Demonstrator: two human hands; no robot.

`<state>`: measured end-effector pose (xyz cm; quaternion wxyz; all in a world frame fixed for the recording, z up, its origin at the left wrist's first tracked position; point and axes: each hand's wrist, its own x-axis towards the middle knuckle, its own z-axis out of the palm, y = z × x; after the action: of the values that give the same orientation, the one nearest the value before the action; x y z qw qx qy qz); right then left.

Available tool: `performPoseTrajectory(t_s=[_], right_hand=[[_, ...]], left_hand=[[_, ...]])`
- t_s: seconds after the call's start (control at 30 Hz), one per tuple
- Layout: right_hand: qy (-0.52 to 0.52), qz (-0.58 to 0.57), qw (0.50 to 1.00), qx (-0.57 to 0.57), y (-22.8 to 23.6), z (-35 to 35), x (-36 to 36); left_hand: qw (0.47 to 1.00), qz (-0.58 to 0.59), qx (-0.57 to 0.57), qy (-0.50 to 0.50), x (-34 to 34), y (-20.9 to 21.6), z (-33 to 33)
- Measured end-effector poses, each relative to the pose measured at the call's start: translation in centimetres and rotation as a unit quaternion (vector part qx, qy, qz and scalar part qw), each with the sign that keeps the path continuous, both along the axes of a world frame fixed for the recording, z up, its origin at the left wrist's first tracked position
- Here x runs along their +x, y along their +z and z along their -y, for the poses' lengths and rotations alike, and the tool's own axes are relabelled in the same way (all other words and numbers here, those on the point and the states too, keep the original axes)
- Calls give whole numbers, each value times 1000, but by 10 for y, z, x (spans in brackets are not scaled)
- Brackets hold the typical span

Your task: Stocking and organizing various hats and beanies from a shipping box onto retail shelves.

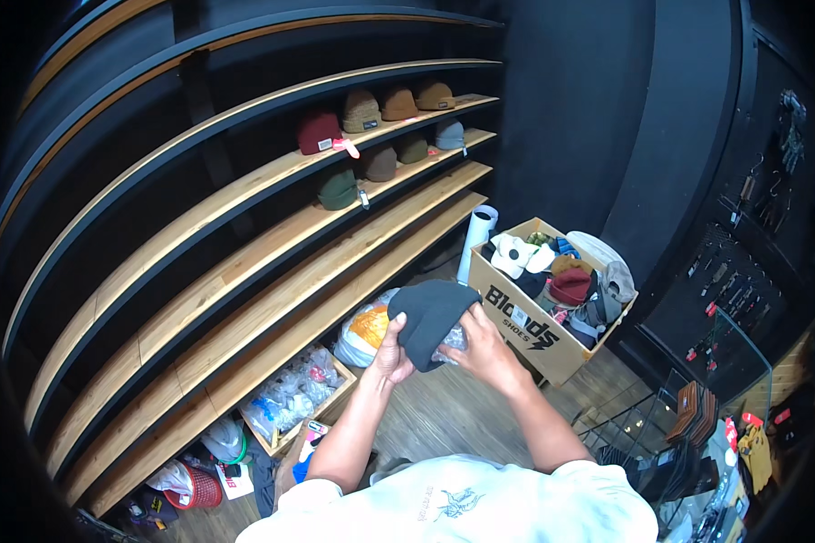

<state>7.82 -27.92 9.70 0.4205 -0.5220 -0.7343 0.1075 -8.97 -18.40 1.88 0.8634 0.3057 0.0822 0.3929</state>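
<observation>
A dark beanie is held up in front of me between both hands. My left hand grips its left edge, thumb up along the cloth. On the other side, my right hand is closed at the beanie's right edge. Crumpled clear plastic shows at the beanie's lower opening, next to my right fingers; whether it sits inside the beanie or only against it, I cannot tell. Several beanies stand on the wooden shelves ahead, among them a maroon one and a dark green one.
A cardboard box full of caps and beanies stands right of my hands, beside a white roll. Below the shelves are a wooden crate of plastic bags, a stuffed bag and a red basket. A glass display stands at right.
</observation>
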Motion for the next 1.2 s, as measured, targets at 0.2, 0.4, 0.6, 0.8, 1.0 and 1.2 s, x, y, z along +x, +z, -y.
performPoseTrajectory(t_s=[0.2, 0.4, 0.6, 0.8, 1.0, 1.2], right_hand=[[-155, 53, 975, 149, -45, -36, -26], [-115, 19, 989, 90, -34, -68, -22], [-195, -65, 973, 106, -27, -89, -9], [-152, -141, 978, 18, -20, -124, 9], [-251, -211, 945, 25, -32, -135, 14], [-264, -164, 946, 88, -23, -143, 35]], left_hand=[[999, 19, -38, -23, 25, -13, -22], [1000, -5, 14, 18, 15, -9, -82], [997, 59, -2, -52, 6, -6, -141], [987, 43, 20, -152, 12, -14, -188], [981, -28, 82, -172, 34, 19, -199], [923, -51, 380, -25, 37, 60, -181]])
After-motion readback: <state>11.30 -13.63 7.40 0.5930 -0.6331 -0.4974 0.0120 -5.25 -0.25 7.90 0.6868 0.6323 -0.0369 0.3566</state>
